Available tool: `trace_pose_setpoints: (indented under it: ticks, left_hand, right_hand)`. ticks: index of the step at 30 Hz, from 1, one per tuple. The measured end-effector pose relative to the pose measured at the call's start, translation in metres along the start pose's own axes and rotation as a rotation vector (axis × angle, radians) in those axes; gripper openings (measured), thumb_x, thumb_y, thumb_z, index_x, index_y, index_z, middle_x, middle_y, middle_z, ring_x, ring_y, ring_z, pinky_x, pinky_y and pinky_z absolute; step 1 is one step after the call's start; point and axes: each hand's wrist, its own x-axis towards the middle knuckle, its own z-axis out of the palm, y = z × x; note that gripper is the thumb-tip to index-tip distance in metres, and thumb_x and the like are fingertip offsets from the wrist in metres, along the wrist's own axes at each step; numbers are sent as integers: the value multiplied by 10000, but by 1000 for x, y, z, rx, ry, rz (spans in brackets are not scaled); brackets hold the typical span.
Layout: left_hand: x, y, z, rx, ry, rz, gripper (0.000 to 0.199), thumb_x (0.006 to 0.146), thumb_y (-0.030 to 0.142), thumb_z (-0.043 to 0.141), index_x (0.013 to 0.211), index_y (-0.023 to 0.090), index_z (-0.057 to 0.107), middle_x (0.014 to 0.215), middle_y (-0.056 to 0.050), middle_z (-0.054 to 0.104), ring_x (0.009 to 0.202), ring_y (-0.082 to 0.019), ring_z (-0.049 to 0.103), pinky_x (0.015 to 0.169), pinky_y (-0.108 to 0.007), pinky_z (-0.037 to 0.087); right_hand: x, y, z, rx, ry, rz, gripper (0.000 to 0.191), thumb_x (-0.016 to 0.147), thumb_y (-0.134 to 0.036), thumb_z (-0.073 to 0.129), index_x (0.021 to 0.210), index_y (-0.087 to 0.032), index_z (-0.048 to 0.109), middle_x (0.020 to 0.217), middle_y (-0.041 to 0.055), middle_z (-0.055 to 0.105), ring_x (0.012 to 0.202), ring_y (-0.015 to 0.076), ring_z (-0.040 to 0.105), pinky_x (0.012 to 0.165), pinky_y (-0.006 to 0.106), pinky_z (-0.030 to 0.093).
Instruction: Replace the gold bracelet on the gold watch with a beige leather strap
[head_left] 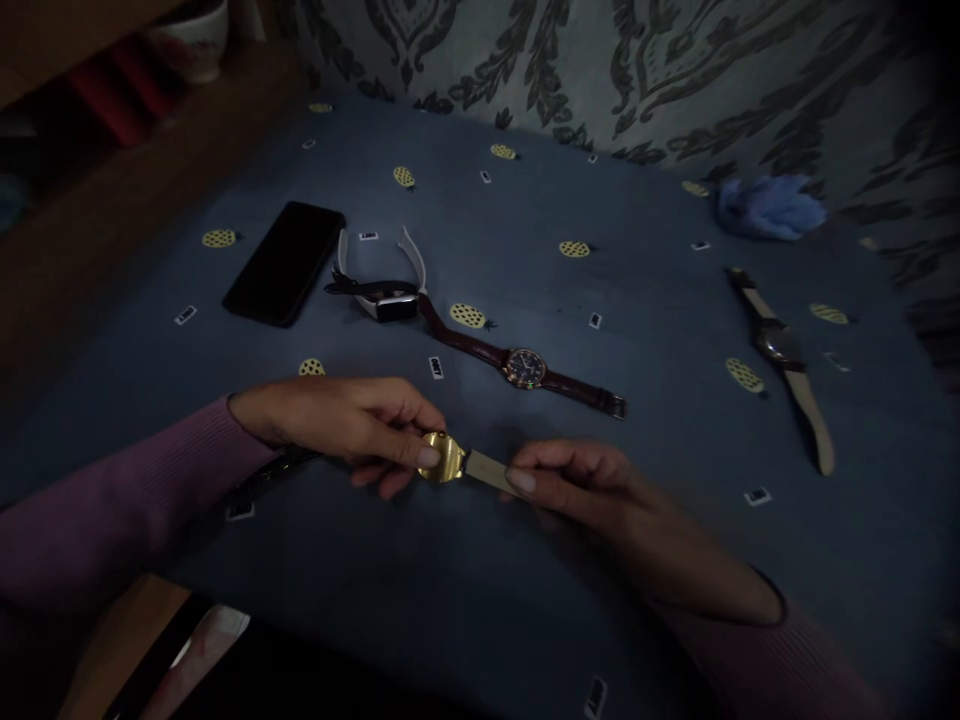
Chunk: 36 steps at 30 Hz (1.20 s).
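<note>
A gold wristwatch (448, 458) is held between my two hands over the near part of the table, its shiny case back facing up. My left hand (352, 425) pinches the case, thumb on the metal. My right hand (577, 485) grips the pale inner side of the strap (487, 470). Just beyond lies a watch with a dark dial and brown leather strap (525, 368). Its far strap end meets a smartwatch with a white band (396, 306). Part of a dark strap-like thing (277, 468) shows under my left wrist, mostly hidden.
A black phone (286, 262) lies at the left. Another watch (778, 342) rests at the right, below a crumpled blue cloth (771, 207). The blue pineapple-patterned tablecloth (525, 260) reaches the papered wall. A wooden shelf (165, 160) with a bowl (196, 42) stands at the far left.
</note>
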Motion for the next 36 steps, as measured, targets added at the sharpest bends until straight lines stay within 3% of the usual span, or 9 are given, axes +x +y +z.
trace_pose_setpoints:
  ticks: [36]
  left_hand:
    - [2, -5, -1, -45, -8, 17, 285, 934, 405, 531, 804, 152, 548, 611, 19, 585, 439, -61, 452, 419, -164, 336]
  right_hand:
    - [2, -1, 0, -72, -7, -38, 347, 817, -468, 668, 656, -170, 593, 526, -64, 354, 469, 63, 305, 401, 204, 217]
